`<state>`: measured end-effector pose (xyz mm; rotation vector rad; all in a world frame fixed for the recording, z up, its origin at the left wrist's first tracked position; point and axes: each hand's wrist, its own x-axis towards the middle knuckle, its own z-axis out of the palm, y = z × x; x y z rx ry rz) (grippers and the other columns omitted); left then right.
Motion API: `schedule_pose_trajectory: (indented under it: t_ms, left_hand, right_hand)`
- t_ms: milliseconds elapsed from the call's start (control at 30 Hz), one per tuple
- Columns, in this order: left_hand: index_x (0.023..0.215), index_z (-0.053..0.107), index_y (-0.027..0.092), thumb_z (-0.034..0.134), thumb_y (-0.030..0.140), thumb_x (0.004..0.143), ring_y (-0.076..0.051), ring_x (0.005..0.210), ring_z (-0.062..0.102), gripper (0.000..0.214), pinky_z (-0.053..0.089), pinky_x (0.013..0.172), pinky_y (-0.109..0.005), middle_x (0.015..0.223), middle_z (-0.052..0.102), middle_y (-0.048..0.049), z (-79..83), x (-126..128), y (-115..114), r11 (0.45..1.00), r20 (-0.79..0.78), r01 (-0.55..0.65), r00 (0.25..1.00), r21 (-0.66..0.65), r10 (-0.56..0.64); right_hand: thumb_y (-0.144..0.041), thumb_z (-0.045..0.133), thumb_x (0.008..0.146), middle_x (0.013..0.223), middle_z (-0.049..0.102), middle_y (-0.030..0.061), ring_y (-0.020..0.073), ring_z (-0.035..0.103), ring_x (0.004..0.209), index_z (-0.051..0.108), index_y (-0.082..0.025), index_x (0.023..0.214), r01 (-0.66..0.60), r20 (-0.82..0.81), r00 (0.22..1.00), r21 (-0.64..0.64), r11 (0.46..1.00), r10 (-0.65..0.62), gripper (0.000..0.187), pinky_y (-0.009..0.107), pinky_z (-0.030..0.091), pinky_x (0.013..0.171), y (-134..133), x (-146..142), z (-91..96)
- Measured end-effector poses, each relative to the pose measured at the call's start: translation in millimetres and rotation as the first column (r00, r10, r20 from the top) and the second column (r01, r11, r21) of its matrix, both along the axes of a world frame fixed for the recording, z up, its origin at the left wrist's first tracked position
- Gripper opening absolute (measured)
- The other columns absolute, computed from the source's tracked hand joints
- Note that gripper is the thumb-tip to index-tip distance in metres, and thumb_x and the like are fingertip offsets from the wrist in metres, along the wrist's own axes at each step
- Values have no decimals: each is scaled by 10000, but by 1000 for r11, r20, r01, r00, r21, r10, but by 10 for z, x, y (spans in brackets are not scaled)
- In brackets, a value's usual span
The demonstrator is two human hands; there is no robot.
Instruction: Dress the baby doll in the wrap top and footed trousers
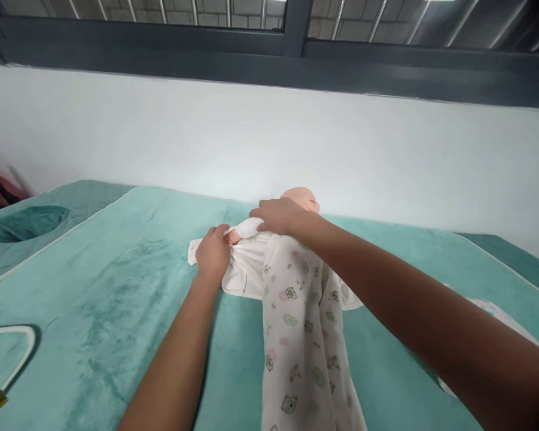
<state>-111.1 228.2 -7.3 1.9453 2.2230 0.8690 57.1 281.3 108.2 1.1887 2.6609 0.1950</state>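
A baby doll [302, 195] lies on its back on the teal bed cover [130, 311], its head toward the wall. Under it spreads a white baby shirt [246, 280], and printed pants [296, 335] with small animal pictures extend toward me. My left hand [213, 254] is closed on the shirt's sleeve, beside the doll's small hand [233, 237], which shows between the cloth edges. My right hand [279, 215] grips the white sleeve higher up, near the doll's shoulder, and hides part of its head and chest.
A white wall [269, 137] rises right behind the bed, below a dark window frame [233, 57] with metal bars. On the left lies a white cable [20, 330] with a yellow tag. A white item [498, 311] lies partly behind my right forearm.
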Motion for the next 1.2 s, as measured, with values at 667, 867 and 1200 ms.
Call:
schedule_pose_trajectory:
  t_ms: [667, 867, 1200]
  left_hand:
    - [1073, 544, 208, 440, 327, 911, -306, 1065, 548, 226, 428, 877, -443, 1085, 628, -109, 97, -74, -20, 999, -256, -3, 967, -46, -9]
    - [1089, 547, 185, 383, 267, 907, -330, 1134, 513, 259, 376, 975, -544, 1152, 606, -141, 61, -70, -24, 985, -255, -127, 962, -114, 94]
    - [1377, 361, 134, 344, 234, 866, -346, 1257, 446, 521, 284, 1039, -635, 1330, 520, -196, 25, 20, -26, 967, -161, -113, 984, -226, 77]
  right_hand:
    - [-387, 502, 893, 1208, 621, 50, 227, 587, 1044, 586, -256, 1198, 3, -399, 915, -129, 992, -55, 342, 332, 444, 828, 54, 70, -358]
    - [-318, 326, 963, 1295, 598, 24, 185, 535, 1191, 592, -239, 1234, 209, -794, 575, -94, 974, -199, 388, 346, 401, 1024, -194, 800, -633]
    - [-93, 404, 724, 1264, 622, 8, 234, 551, 1155, 606, -252, 1236, 556, -786, 513, -2, 831, -345, 573, 414, 377, 1044, -390, 1644, -1263]
